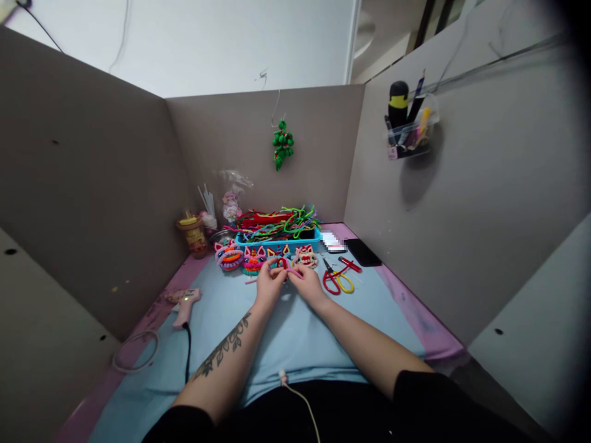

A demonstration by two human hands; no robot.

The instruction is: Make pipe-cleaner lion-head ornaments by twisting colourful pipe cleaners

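My left hand and my right hand meet over the middle of the blue cloth. Between their pinched fingertips is a small pink and red pipe cleaner piece, partly hidden by the fingers. A pink strand runs along the right fingers. Just behind stand several colourful pipe cleaner animal heads, among them a pink and orange one, a red and teal one and a pale one with red. To the right of my right hand lie scissors with red and yellow handles.
A blue basket of pipe cleaners stands at the back. A pink glue gun with a black cord lies left. A dark phone rests back right. Grey partitions enclose the table; a clear holder hangs on the right one.
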